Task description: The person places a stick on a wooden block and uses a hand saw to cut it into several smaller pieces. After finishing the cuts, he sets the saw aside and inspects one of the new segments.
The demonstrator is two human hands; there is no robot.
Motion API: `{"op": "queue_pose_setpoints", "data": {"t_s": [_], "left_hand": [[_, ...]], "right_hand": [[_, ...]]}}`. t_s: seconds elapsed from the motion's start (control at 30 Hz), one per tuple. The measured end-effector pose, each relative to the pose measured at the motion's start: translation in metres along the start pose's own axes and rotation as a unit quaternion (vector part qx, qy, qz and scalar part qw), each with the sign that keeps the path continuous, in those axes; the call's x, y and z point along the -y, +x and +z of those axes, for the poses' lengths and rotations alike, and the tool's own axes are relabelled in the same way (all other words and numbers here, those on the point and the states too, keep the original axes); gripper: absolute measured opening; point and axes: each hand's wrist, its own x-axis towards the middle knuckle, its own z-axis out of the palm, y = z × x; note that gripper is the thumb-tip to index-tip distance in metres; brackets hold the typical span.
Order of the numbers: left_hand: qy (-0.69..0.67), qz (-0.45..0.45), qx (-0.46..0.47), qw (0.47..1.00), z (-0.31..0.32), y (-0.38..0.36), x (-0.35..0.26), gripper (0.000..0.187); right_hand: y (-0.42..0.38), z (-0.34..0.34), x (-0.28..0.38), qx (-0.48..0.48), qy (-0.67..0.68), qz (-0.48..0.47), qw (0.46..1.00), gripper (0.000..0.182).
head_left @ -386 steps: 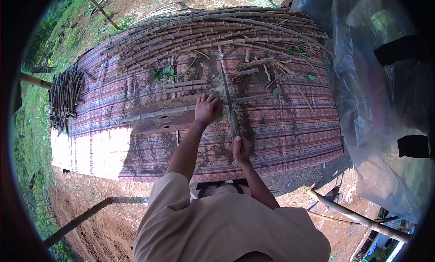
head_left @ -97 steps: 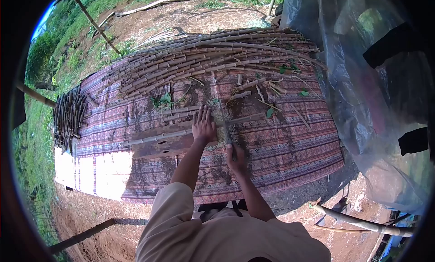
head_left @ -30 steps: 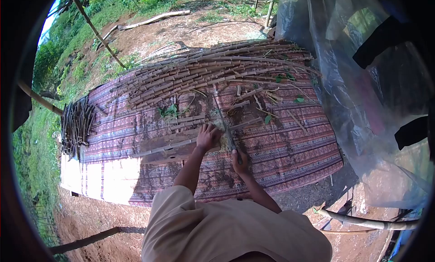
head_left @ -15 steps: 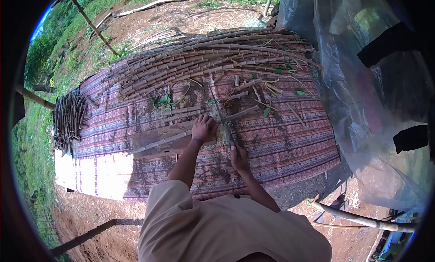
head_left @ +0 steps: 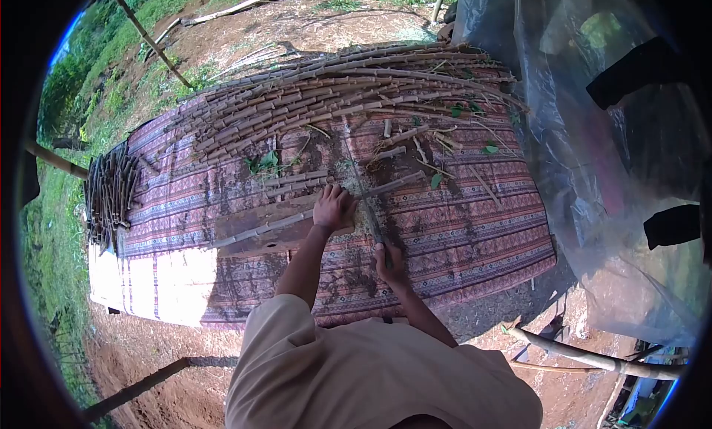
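Note:
My left hand (head_left: 334,207) is wrapped round a long brown stem (head_left: 268,227), pressing it on a flat wooden board (head_left: 241,225). The stem runs from lower left to upper right, past the hand. My right hand (head_left: 390,264) grips the handle of a saw (head_left: 368,212), whose narrow blade points away from me and crosses the stem just right of my left hand. Pale sawdust lies around the blade. Short cut stem pieces (head_left: 298,185) rest beyond the board.
A big pile of long stems (head_left: 297,103) covers the far side of the cloth-covered table (head_left: 475,243). A bundle of short sticks (head_left: 111,195) stands at the left end. Plastic sheeting (head_left: 564,169) hangs at the right. Wooden poles (head_left: 608,362) stand around.
My right hand and the saw have shifted slightly, a little to the left. My left hand holds the stem in about the same place.

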Motion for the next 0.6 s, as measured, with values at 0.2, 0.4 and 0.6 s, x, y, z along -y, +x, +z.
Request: {"op": "queue_pose_setpoints", "data": {"t_s": [0.2,0.4,0.6], "left_hand": [[-0.016,-0.016,0.019,1.000,0.001,0.000,-0.001,0.031],[0.007,0.005,0.004,1.000,0.002,0.000,0.001,0.029],[-0.013,0.004,-0.003,1.000,0.004,-0.001,0.000,0.031]], "right_hand": [[0.017,-0.003,-0.005,0.040,-0.012,0.007,0.999,0.032],[0.004,-0.005,-0.003,0.041,0.026,0.037,0.998,0.032],[0.017,-0.001,0.000,0.032,0.019,0.033,0.999,0.031]]}}
